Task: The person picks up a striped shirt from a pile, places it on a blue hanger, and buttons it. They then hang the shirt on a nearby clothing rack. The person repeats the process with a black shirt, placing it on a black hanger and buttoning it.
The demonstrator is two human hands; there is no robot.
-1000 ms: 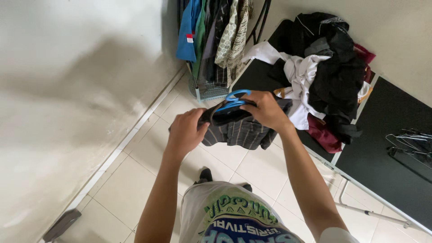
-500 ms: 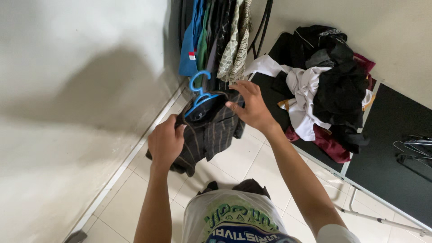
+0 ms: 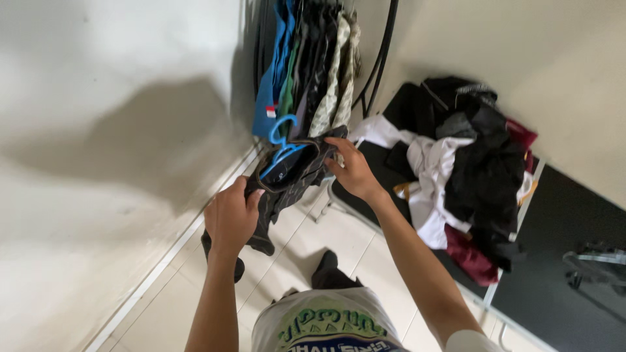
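Between both hands (image 3: 229, 218), dark striped shirt (image 3: 290, 179)

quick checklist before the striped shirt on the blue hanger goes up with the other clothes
1. Left hand grips the dark striped shirt low on its side: ok.
2. Right hand holds the shirt's shoulder near the collar: ok.
3. Blue hanger sits inside the collar, hook sticking out free: ok.
4. Both shoulders seated on the hanger: cannot tell, the fabric is bunched.
5. Gap among the hanging clothes for one more: cannot tell, they hang packed close.
6. Rail to hook onto: cannot tell, it lies above the picture's top edge.
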